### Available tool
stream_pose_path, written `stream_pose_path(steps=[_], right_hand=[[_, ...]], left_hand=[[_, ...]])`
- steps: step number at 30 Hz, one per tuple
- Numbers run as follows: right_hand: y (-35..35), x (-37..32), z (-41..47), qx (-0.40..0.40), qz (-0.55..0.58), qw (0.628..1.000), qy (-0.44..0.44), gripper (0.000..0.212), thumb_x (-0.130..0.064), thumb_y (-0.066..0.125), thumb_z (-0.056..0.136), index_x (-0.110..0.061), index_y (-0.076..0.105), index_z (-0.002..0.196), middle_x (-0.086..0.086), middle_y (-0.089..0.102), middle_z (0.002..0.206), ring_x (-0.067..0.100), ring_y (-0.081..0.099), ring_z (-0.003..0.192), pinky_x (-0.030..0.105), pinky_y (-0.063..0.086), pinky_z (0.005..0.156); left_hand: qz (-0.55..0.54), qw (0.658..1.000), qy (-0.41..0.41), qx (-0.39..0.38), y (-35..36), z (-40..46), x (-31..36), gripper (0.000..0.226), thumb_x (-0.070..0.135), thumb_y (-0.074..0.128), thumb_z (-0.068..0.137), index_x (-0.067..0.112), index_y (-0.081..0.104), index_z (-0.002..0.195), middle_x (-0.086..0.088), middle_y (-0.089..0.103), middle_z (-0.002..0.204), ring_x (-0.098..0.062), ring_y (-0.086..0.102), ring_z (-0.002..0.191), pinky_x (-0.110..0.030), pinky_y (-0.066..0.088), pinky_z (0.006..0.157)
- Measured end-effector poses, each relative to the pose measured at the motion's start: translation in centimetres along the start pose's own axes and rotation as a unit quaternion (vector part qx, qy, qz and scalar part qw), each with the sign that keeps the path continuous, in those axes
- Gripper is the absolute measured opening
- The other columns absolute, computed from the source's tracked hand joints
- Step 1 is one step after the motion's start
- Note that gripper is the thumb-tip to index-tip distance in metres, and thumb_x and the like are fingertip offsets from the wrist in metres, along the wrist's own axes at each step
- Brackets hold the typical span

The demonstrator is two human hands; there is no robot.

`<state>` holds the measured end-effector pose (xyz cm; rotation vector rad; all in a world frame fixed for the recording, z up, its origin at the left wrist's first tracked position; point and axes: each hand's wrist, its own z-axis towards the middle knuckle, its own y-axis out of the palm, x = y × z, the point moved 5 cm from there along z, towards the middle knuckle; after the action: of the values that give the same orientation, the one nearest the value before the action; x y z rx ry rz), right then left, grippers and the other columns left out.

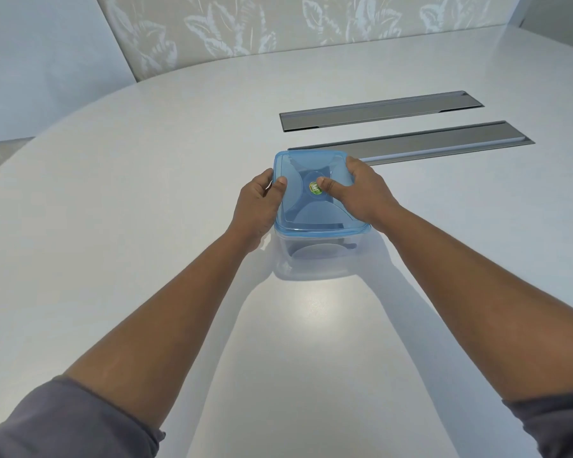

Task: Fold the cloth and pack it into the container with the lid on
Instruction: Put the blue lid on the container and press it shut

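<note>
A clear plastic container [315,256] stands in the middle of the white table, with a translucent blue lid [305,213] sitting on top of it. A small green and yellow sticker [315,187] marks the lid's centre. My left hand [257,206] grips the lid's left edge, thumb on top and fingers round the side. My right hand [364,190] holds the lid's far right corner, its thumb pressed beside the sticker. Through the clear wall I see only a dark curved shape; no cloth can be made out anywhere.
The white table [146,226] has a rounded left edge. Two long grey metal cable hatches [381,110] [444,140] lie flush in it just behind and right of the container. A patterned wall panel [278,24] rises beyond the table.
</note>
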<state>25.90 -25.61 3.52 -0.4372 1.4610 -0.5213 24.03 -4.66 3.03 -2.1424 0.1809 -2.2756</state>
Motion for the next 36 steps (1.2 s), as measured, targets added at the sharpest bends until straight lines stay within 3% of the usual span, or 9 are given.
stream_pose_path(steps=[7, 11, 13, 15, 19, 23, 25, 31, 36], right_hand=[[0.4, -0.3, 0.5, -0.016, -0.101, 0.994, -0.034, 0.068, -0.06, 0.058, 0.094, -0.014, 0.048, 0.143, 0.007, 0.05, 0.142, 0.025, 0.048, 0.127, 0.027, 0.032, 0.093], [0.4, -0.3, 0.3, -0.008, -0.115, 0.993, -0.031, 0.072, -0.059, 0.057, 0.096, -0.01, 0.043, 0.147, 0.011, 0.045, 0.15, 0.027, 0.043, 0.135, 0.026, 0.027, 0.094], [0.4, -0.3, 0.4, -0.014, -0.126, 0.991, -0.032, 0.071, -0.059, 0.055, 0.096, -0.011, 0.043, 0.147, 0.01, 0.046, 0.149, 0.027, 0.044, 0.135, 0.027, 0.028, 0.095], [0.5, -0.4, 0.4, -0.018, -0.132, 0.991, -0.032, 0.071, -0.059, 0.054, 0.096, -0.01, 0.043, 0.147, 0.009, 0.047, 0.148, 0.027, 0.045, 0.134, 0.027, 0.03, 0.096], [0.5, -0.4, 0.4, -0.027, -0.146, 0.989, -0.028, 0.075, -0.06, 0.053, 0.097, -0.009, 0.039, 0.15, 0.009, 0.043, 0.152, 0.027, 0.042, 0.137, 0.029, 0.031, 0.1], [0.6, -0.3, 0.4, -0.03, -0.156, 0.987, -0.022, 0.079, -0.058, 0.052, 0.098, -0.005, 0.032, 0.154, 0.013, 0.036, 0.158, 0.026, 0.035, 0.144, 0.029, 0.028, 0.106], [0.7, -0.3, 0.4, -0.028, -0.16, 0.987, -0.021, 0.083, -0.058, 0.051, 0.099, -0.004, 0.028, 0.156, 0.013, 0.031, 0.162, 0.025, 0.03, 0.147, 0.03, 0.026, 0.111], [1.0, 0.3, 0.6, -0.052, -0.176, 0.983, -0.001, 0.092, -0.063, 0.044, 0.099, -0.006, 0.006, 0.162, 0.005, -0.005, 0.172, 0.019, 0.009, 0.156, 0.032, 0.016, 0.12], [1.0, 0.3, 0.6, -0.062, -0.183, 0.981, 0.0, 0.091, -0.062, 0.04, 0.101, -0.008, 0.001, 0.162, 0.004, -0.007, 0.172, 0.02, 0.007, 0.157, 0.035, 0.015, 0.121]], left_hand=[[0.038, 0.999, 0.015, 0.018, -0.3, 0.3, -0.4, 0.039, 0.02, 0.052, 0.108, 0.011, 0.054, 0.147, 0.001, 0.07, 0.126, -0.002, 0.073, 0.093, -0.024, 0.06, 0.081], [0.069, 0.997, 0.039, -0.001, -0.3, -0.2, -0.4, 0.028, 0.019, 0.05, 0.109, 0.035, 0.06, 0.131, 0.023, 0.075, 0.109, 0.001, 0.072, 0.095, -0.017, 0.056, 0.079], [0.095, 0.995, 0.039, -0.01, -0.2, -0.1, -0.1, 0.029, 0.02, 0.047, 0.11, 0.04, 0.06, 0.128, 0.021, 0.075, 0.113, -0.004, 0.071, 0.104, -0.024, 0.058, 0.086], [0.156, 0.986, 0.046, -0.03, -0.3, 0.4, 0.1, 0.032, 0.022, 0.046, 0.11, 0.025, 0.061, 0.138, 0.001, 0.066, 0.136, -0.021, 0.065, 0.123, -0.043, 0.054, 0.104], [0.391, 0.92, 0.034, 0.001, -1.1, 2.6, 1.9, 0.037, 0.034, 0.056, 0.101, 0.019, 0.059, 0.135, -0.002, 0.027, 0.169, -0.024, 0.051, 0.137, -0.046, 0.042, 0.112], [0.547, 0.832, 0.078, -0.036, 1.7, 5.1, 4.1, 0.053, 0.041, 0.042, 0.104, 0.009, 0.044, 0.147, -0.014, 0.027, 0.167, -0.032, 0.024, 0.153, -0.049, 0.031, 0.118], [0.571, 0.816, 0.065, -0.064, 3.0, 5.4, 3.4, 0.064, 0.046, 0.032, 0.107, 0.008, 0.027, 0.159, -0.017, 0.021, 0.169, -0.036, 0.014, 0.156, -0.05, 0.021, 0.124], [0.544, 0.835, 0.037, -0.076, 3.0, 5.5, 1.3, 0.076, 0.055, 0.026, 0.107, 0.009, 0.007, 0.165, -0.011, -0.002, 0.173, -0.03, -0.005, 0.159, -0.044, 0.004, 0.128], [0.444, 0.893, 0.016, -0.075, 3.0, 5.5, 1.2, 0.071, 0.043, 0.034, 0.109, 0.006, 0.009, 0.164, -0.01, -0.001, 0.174, -0.025, -0.004, 0.16, -0.037, 0.002, 0.126]])
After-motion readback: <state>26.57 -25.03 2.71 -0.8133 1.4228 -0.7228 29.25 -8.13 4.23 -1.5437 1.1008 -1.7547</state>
